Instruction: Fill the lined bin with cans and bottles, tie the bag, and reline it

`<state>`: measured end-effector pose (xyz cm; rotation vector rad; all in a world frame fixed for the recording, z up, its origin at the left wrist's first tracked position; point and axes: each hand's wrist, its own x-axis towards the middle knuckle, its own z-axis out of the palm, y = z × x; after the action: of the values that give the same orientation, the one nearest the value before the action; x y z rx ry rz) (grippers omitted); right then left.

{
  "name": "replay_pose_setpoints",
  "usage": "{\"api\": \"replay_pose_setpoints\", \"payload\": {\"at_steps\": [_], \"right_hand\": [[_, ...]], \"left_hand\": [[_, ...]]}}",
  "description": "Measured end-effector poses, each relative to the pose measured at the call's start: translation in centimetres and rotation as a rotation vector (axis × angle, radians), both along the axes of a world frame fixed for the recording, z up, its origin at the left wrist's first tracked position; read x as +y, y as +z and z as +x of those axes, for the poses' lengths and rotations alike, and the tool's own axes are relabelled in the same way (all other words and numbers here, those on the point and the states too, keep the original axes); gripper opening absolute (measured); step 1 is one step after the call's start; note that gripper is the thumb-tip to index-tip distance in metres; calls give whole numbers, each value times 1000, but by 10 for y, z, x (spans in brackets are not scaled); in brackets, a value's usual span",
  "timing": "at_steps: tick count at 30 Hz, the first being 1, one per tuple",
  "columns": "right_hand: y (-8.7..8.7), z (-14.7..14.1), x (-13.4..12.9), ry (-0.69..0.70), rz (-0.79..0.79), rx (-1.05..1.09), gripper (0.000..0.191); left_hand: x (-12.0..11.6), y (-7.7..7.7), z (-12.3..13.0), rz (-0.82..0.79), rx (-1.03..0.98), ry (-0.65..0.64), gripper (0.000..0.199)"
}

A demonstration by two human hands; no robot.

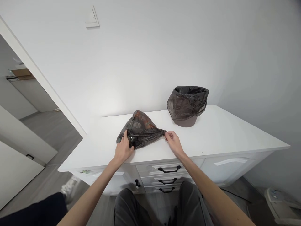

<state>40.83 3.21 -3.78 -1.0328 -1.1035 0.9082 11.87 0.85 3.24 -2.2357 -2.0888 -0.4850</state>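
Head view: your grey trousers [128,208] lie nearest, lower centre. Mid-frame, the filled dark bag [140,123] sits on the desk [225,135]. Your right hand [174,142] pinches its gathered end; your left hand [123,149] touches its left side, grip indeterminable. Overpulling could tear the thin film; weak bracing could let the bag slide.

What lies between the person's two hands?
In the head view, the dark bag spans from the left hand to the right hand, which pinches its gathered end.
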Motion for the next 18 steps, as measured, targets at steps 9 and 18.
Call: {"api": "replay_pose_setpoints", "payload": {"at_steps": [9,18], "right_hand": [[4,-1,-4,25,13,-26,51],[8,-2,-6,29,-3,-27,54]], "left_hand": [[-11,-5,-11,-29,-589,-42,88],[-45,-3,-16,122,-331,16,43]]}}
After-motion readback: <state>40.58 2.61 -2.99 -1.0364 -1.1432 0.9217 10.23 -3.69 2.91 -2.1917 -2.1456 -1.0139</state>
